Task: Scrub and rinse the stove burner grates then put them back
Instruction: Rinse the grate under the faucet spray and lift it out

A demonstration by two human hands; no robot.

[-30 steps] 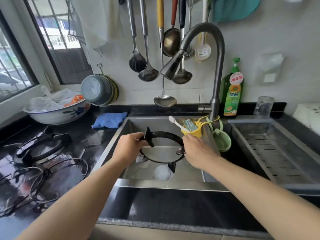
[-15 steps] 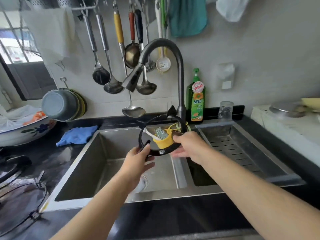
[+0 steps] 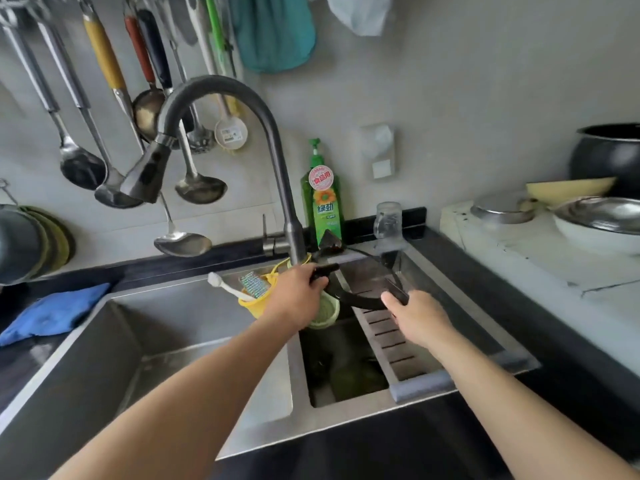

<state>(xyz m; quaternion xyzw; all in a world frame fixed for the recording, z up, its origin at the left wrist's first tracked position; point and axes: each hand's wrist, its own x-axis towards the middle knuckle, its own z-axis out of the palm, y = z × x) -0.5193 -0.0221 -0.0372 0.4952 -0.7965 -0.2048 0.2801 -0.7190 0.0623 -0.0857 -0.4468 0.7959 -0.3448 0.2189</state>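
We saw one black burner grate (image 3: 360,301), a round ring with raised prongs, its far prongs rising in front of the green soap bottle (image 3: 322,199) and the clear glass jar (image 3: 388,221). It was held in the air over the right sink basin, above the slotted drain tray (image 3: 391,336), tilted with the far edge higher. Motion blur hid surface detail. Left hand (image 3: 298,292) gripped the ring's left side, fingers curled round a prong beside the faucet (image 3: 221,109) base. Right hand (image 3: 417,315) gripped the near right part of the ring, thumb on top, fingers wrapped under. Both forearms were stretched forward, bare. The yellow cup (image 3: 258,299) with toothbrush (image 3: 227,287) hung just left of the left hand; the left basin (image 3: 145,341) lay beneath the left arm.
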